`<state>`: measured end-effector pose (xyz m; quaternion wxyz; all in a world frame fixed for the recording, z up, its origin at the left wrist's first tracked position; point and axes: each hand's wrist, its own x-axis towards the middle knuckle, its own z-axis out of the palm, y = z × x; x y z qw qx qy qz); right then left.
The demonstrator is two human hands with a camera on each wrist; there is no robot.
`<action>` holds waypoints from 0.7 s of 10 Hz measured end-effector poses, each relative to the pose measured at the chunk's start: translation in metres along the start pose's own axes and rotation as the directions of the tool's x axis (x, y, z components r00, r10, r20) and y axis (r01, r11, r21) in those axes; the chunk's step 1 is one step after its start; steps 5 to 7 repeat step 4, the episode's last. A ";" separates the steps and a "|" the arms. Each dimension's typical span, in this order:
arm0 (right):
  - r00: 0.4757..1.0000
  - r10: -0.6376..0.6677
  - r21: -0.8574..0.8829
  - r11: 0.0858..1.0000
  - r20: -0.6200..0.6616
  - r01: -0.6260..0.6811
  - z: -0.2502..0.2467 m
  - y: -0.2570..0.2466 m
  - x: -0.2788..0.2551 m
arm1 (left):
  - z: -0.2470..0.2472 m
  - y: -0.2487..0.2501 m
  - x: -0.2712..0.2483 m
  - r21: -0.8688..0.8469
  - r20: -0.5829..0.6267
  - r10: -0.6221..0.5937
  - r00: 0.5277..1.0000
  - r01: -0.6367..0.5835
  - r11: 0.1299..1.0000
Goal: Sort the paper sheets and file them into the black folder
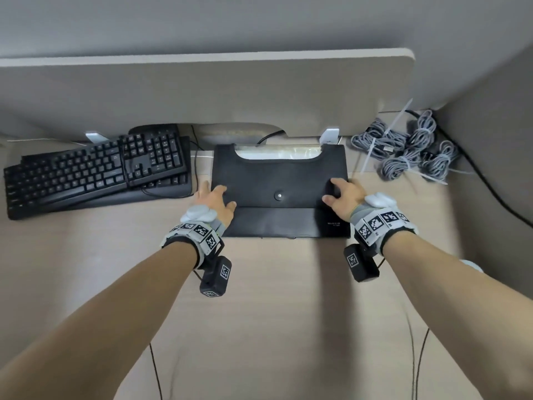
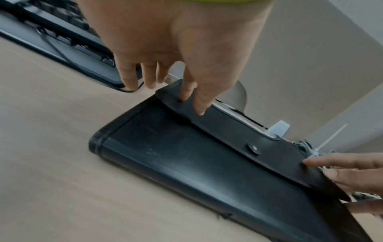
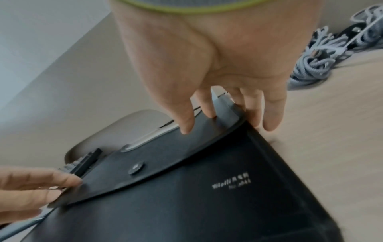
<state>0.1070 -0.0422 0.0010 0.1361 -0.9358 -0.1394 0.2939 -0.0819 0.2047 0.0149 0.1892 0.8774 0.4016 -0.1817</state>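
Note:
The black folder (image 1: 277,220) lies flat on the wooden desk (image 1: 274,298), flap folded down, its round snap (image 1: 278,195) in the middle. Pale sheets (image 1: 277,153) show through the handle cutout at its far edge. My left hand (image 1: 215,197) rests on the flap's left end. In the left wrist view the left hand (image 2: 190,104) has thumb and forefinger pressing the flap (image 2: 228,131), its other fingers past the edge. My right hand (image 1: 344,192) lies on the flap's right end. In the right wrist view the right hand (image 3: 199,124) touches the folder (image 3: 207,204) the same way.
Two black keyboards (image 1: 92,171) are stacked to the left of the folder. Bundles of grey cable (image 1: 409,151) with white ties lie at the back right, and a black cable (image 1: 490,186) runs along the right. A beige partition (image 1: 202,90) stands behind the desk.

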 end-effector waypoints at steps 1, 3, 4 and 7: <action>0.998 -0.046 -0.017 0.999 -0.053 0.045 -0.013 -0.004 -0.018 | -0.010 0.009 -0.024 -0.076 -0.080 0.006 0.997 -0.012 0.997; 0.955 -0.254 -0.001 0.967 -0.155 0.257 -0.079 -0.023 -0.077 | -0.069 0.039 -0.083 -0.257 -0.256 0.083 0.963 -0.151 0.955; 0.887 -0.381 0.061 0.910 -0.262 0.409 -0.135 -0.043 -0.121 | -0.105 0.059 -0.120 -0.385 -0.371 0.099 0.923 -0.250 0.889; 0.887 -0.381 0.061 0.910 -0.262 0.409 -0.135 -0.043 -0.121 | -0.105 0.059 -0.120 -0.385 -0.371 0.099 0.923 -0.250 0.889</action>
